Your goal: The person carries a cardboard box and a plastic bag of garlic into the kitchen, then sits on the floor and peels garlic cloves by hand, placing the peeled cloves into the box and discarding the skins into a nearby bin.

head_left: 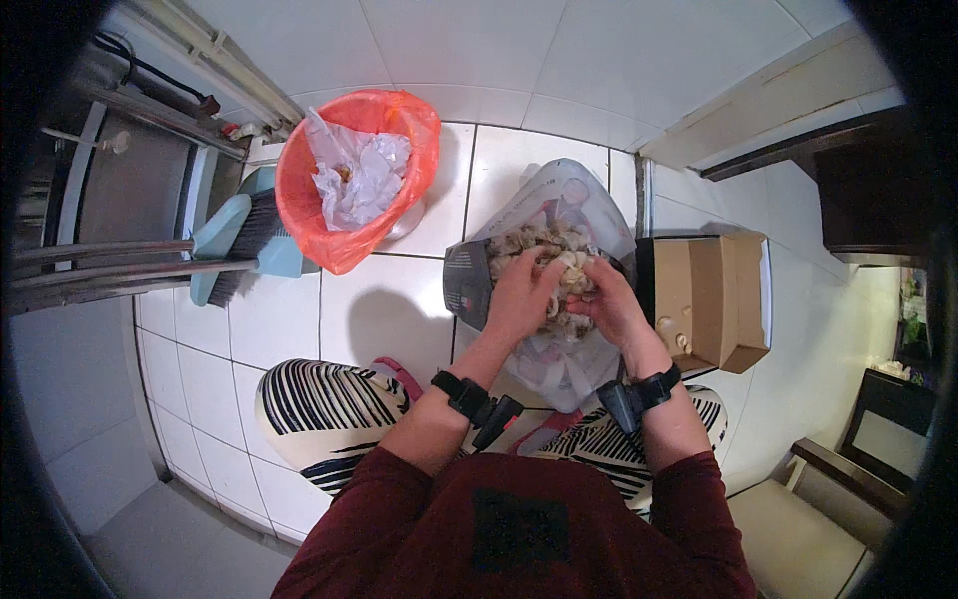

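An open plastic bag, grey and see-through, stands on the floor between my knees. It holds a heap of pale brownish, papery lumps that look like garlic. Over the bag's mouth, my left hand curls its fingers onto a paler garlic piece. My right hand meets it from the other side, fingertips bent in on the same piece. The piece is partly hidden by my fingers. Just right of the bag lies an open cardboard box with several small pale pieces inside.
A bin with a red liner stands at the far left, crumpled white paper inside. Beside it are a blue dustpan and a broom. A tiled wall closes off the back. A chair is at the near right.
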`<action>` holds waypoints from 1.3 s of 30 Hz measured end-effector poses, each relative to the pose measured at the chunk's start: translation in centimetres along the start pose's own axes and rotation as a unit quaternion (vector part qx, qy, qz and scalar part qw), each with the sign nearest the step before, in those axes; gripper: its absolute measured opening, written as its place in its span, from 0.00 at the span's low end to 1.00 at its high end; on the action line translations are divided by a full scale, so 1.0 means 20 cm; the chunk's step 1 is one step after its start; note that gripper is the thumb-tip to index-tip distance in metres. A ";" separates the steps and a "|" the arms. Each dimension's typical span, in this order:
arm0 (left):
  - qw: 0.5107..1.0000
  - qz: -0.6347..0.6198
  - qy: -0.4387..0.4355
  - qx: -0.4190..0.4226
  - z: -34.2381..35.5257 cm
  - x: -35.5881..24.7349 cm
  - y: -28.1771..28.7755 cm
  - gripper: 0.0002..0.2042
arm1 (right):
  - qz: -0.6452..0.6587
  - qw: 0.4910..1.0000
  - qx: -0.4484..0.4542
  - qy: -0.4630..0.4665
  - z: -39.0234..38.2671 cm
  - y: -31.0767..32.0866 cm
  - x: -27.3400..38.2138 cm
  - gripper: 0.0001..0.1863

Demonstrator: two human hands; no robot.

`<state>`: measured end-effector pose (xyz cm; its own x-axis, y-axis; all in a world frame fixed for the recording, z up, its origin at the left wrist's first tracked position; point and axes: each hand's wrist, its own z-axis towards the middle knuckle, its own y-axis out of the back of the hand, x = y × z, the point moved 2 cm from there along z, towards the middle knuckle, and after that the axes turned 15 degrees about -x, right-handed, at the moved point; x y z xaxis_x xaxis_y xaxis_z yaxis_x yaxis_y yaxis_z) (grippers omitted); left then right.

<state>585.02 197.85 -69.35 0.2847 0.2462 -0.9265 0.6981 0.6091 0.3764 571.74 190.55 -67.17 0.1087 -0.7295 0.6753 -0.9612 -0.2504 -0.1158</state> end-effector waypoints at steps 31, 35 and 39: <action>0.999 0.000 0.015 -0.040 0.03 0.06 -0.01 0.11 | 0.117 0.985 0.126 0.018 -0.05 -0.06 0.00 0.17; 0.986 0.012 -0.129 -0.102 0.04 -0.04 0.04 0.11 | 0.009 0.996 0.032 0.077 -0.03 -0.03 0.01 0.15; 0.997 -0.045 0.056 0.029 0.00 -0.10 0.04 0.12 | -0.029 0.996 0.021 0.077 -0.04 -0.05 -0.02 0.13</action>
<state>585.10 197.82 -67.10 0.1472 0.2766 -0.9496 0.7554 0.5883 0.2885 572.43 191.68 -66.71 0.1211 -0.6074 0.7851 -0.9427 -0.3180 -0.1007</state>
